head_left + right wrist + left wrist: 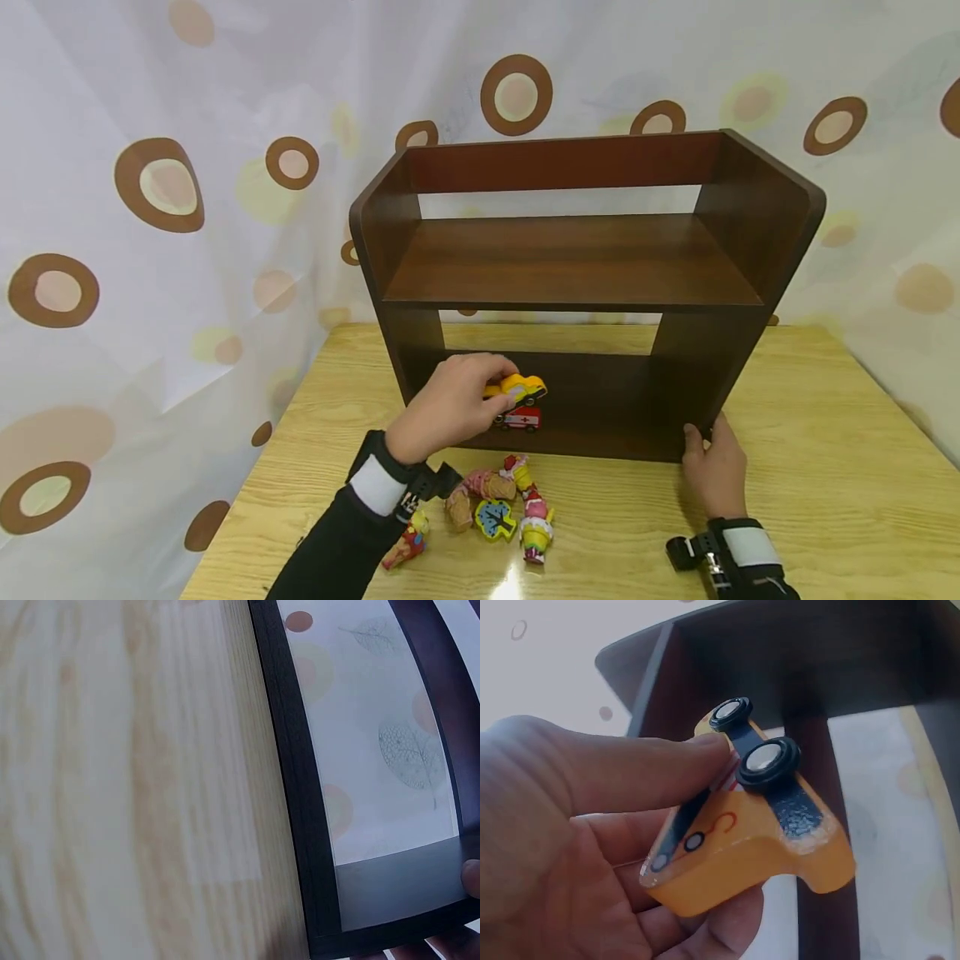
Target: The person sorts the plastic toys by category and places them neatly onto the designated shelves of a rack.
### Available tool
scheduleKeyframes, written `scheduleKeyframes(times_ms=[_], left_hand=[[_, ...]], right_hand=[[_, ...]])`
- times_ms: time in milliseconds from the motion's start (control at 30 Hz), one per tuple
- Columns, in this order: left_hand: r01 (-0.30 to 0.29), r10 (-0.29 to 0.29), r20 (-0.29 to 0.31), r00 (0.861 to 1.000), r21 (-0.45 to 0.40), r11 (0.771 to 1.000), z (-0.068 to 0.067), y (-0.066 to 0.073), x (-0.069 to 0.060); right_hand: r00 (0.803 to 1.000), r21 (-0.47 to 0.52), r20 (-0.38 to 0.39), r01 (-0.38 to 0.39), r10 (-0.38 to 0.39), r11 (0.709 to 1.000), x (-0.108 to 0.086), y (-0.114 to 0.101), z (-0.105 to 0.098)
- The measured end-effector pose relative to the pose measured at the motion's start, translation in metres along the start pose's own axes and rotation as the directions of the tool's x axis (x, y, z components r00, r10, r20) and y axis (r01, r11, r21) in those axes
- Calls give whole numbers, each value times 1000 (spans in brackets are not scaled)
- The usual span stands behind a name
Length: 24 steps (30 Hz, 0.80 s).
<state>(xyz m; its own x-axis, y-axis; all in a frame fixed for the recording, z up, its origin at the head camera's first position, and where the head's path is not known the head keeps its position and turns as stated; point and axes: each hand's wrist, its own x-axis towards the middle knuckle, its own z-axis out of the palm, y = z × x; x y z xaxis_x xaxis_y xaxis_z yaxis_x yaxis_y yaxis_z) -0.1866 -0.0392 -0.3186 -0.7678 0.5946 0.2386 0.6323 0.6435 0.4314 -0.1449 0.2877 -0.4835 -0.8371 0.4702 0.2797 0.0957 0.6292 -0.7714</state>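
Observation:
My left hand (450, 404) pinches a yellow toy truck (525, 389) between thumb and fingers, over the lower board of a dark brown shelf (573, 262). In the left wrist view, the truck (742, 832) shows black wheels with silver hubs and a small red hook drawing. Just below it, a red toy ambulance (521, 419) with a white cross panel stands on the lower board, partly hidden by the hand and truck. My right hand (717, 475) grips the shelf's lower right front corner, thumb on the inner side, fingers on the outer side.
On the wooden table (825, 467) before the shelf lie several small figures, including an ice-cream-like figure (536, 529), a blue tree block (496, 520) with yellow edges, and a red-and-yellow figure (407, 542) near the left sleeve. A patterned white curtain (225, 108) hangs behind.

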Motion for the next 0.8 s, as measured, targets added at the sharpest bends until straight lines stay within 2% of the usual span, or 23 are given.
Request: scheduleKeyframes(times_ms=[200, 433, 600, 700, 800], left_hand=[[31, -26, 120, 992, -39, 999, 15, 15, 38], [4, -10, 194, 981, 29, 1000, 33, 27, 73], [-6, -5, 248, 969, 44, 999, 50, 28, 88], [-38, 20, 284, 959, 58, 998, 63, 25, 92], [-85, 53, 286, 957, 98, 992, 77, 20, 92]], right_hand=[[1000, 2, -1, 8, -8, 1000, 0, 1, 0], [998, -8, -41, 48, -48, 999, 1, 3, -2], [999, -8, -34, 33, -33, 999, 1, 2, -3], [1000, 0, -13, 11, -11, 1000, 1, 1, -2], [1000, 5, 10, -4, 4, 1000, 1, -1, -1]])
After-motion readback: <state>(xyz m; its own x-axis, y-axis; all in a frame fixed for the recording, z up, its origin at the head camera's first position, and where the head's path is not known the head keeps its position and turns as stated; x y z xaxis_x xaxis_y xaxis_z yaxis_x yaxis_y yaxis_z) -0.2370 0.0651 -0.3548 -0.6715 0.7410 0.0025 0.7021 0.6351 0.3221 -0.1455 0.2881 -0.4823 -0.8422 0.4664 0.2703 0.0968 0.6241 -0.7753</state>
